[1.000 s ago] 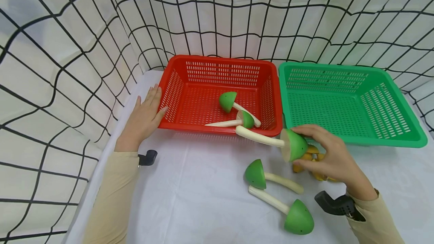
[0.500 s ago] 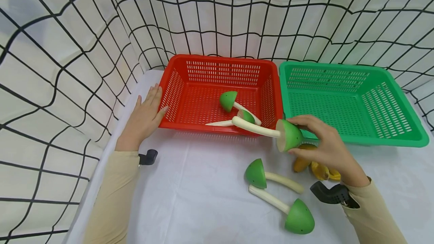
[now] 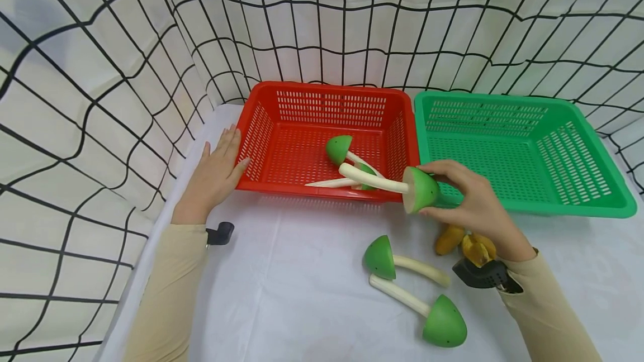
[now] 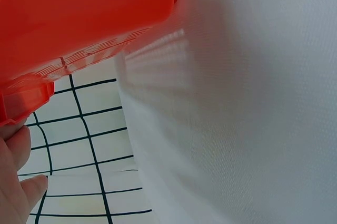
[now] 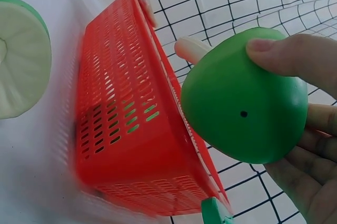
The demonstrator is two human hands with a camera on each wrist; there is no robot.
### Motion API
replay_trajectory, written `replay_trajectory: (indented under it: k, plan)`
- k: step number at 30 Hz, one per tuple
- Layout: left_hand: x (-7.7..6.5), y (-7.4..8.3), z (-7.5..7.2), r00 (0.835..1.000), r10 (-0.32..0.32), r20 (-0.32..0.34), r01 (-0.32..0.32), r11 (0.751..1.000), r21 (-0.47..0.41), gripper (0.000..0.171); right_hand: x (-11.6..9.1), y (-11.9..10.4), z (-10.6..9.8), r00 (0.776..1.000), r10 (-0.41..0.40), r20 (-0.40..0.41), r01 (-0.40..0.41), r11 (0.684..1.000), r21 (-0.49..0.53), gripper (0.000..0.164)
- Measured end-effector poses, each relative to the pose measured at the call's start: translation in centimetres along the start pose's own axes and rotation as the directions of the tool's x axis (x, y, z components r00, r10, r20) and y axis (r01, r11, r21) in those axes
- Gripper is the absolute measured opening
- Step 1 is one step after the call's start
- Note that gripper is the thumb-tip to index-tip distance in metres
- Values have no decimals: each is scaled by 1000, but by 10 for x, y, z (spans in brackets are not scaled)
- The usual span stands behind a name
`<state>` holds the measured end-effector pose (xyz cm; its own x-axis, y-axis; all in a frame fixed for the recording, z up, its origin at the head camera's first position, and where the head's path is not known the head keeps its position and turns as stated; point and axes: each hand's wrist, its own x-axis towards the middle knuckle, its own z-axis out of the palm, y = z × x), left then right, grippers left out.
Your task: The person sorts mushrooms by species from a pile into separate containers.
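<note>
My right hand grips a toy mushroom by its green cap; the pale stem points left over the front right rim of the red basket. In the right wrist view the thumb and fingers hold the rounded cap. Two more green-capped mushrooms lie inside the red basket, one cap plainly visible, the other partly behind the held stem. My left hand rests with straight fingers against the basket's left side. Two further mushrooms lie on the white cloth, a left one and a front one.
A green basket stands right beside the red one. Yellow-brown bananas lie on the cloth in front of it, partly under my right wrist. Black netting over white fabric rises behind and at the left.
My right hand has moved left and away from me with the mushroom, bringing its stem over the red basket. More of the bananas shows now. The left hand stays in place.
</note>
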<state>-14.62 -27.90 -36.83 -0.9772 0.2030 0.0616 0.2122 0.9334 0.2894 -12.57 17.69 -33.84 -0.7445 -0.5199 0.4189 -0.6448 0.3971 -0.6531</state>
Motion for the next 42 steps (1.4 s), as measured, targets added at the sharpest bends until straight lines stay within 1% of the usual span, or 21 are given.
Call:
replay_trajectory:
  k: [12,19,26,34,42]
  plan:
    - [0,1,0,1000,-2,-7,2,1000,2,66,16,6,5,999,8,34,-6,999,-44,67]
    - [0,0,1,1000,4,-11,-4,1000,-3,66,23,8,9,999,7,47,-7,1000,-21,65]
    - [0,-1,2,1000,7,-16,-7,1000,1,66,31,10,12,999,8,51,-6,1000,-27,65]
    - [0,-2,2,1000,9,-14,-9,1000,-4,66,39,12,16,998,42,54,-39,998,-53,63]
    - [0,-1,1,1000,4,-12,-4,1000,-7,66,48,13,22,997,48,68,-46,999,-26,61]
